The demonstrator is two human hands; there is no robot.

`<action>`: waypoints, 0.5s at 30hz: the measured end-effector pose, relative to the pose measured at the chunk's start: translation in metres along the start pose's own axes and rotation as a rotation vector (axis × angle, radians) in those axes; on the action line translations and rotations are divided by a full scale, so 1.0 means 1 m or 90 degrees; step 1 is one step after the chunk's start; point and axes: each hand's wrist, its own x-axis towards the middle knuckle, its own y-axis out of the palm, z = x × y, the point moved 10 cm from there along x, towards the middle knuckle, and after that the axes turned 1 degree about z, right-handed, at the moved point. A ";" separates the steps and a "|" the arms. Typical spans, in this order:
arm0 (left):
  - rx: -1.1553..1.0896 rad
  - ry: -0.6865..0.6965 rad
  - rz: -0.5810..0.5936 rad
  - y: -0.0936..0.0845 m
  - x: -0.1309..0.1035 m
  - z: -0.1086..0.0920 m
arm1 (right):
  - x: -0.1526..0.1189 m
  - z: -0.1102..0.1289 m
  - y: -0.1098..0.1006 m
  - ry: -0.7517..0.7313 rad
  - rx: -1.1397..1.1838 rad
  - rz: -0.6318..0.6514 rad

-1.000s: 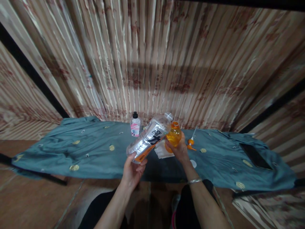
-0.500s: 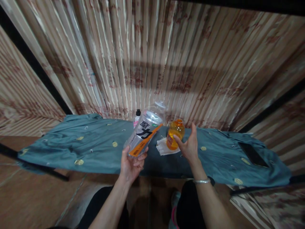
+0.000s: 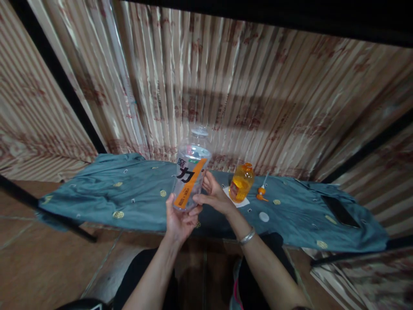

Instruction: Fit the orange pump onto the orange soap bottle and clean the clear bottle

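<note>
A large clear plastic bottle (image 3: 191, 178) with an orange-striped label stands nearly upright in the air above the cloth, its mouth uncapped. My left hand (image 3: 180, 221) is closed around its base from below. On its right side, my right hand (image 3: 217, 196) grips it too, thumb in front and fingers partly behind. To the right, an open orange pump bottle (image 3: 241, 185), part filled with yellow-orange liquid, rests on a white tissue (image 3: 242, 204). Its orange pump head (image 3: 261, 193) lies beside it, and a round white cap (image 3: 263, 216) is nearer to me.
A teal patterned cloth (image 3: 138, 193) covers the low bench. Toward its right end lies a black phone (image 3: 339, 211). Behind hangs a striped curtain (image 3: 206, 77), with dark metal bars (image 3: 58, 77) at the sides and overhead.
My right hand has left the orange bottle's side and moved left onto the clear bottle. The clear bottle has turned more upright. The pump head and white cap now show.
</note>
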 end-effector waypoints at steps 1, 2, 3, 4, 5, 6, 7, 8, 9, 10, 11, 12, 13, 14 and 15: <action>-0.009 0.003 -0.007 -0.001 -0.001 -0.002 | 0.002 -0.001 0.006 0.001 0.012 0.006; -0.017 0.004 -0.014 -0.002 -0.002 -0.004 | 0.003 -0.003 0.012 0.002 0.024 0.008; -0.023 0.004 -0.022 -0.003 -0.003 -0.005 | 0.003 -0.004 0.017 0.003 0.034 0.006; -0.029 0.003 -0.030 -0.004 -0.004 -0.006 | 0.004 -0.004 0.020 0.004 0.041 0.001; -0.034 0.003 -0.039 -0.006 -0.004 -0.007 | 0.004 -0.005 0.024 0.007 0.045 -0.005; -0.038 0.004 -0.048 -0.007 -0.005 -0.008 | 0.003 -0.005 0.027 0.014 0.045 -0.009; -0.041 0.005 -0.057 -0.008 -0.005 -0.009 | 0.003 -0.005 0.029 0.022 0.042 -0.014; -0.043 0.005 -0.065 -0.009 -0.005 -0.009 | 0.002 -0.005 0.032 0.033 0.035 -0.018; -0.045 0.006 -0.073 -0.011 -0.005 -0.010 | 0.001 -0.005 0.033 0.043 0.024 -0.024; -0.047 0.005 -0.078 -0.012 -0.004 -0.010 | 0.001 -0.004 0.034 0.047 0.011 -0.032; -0.047 0.004 -0.081 -0.013 -0.004 -0.010 | 0.000 -0.003 0.034 0.046 -0.003 -0.041; -0.047 0.002 -0.080 -0.014 -0.003 -0.009 | 0.000 -0.001 0.033 0.039 -0.018 -0.053; -0.046 -0.001 -0.078 -0.015 -0.002 -0.009 | 0.000 0.000 0.032 0.028 -0.033 -0.064; -0.043 -0.007 -0.072 -0.016 0.000 -0.008 | 0.000 0.001 0.031 0.016 -0.049 -0.074; -0.038 -0.014 -0.068 -0.017 0.001 -0.006 | 0.000 0.002 0.030 0.003 -0.067 -0.084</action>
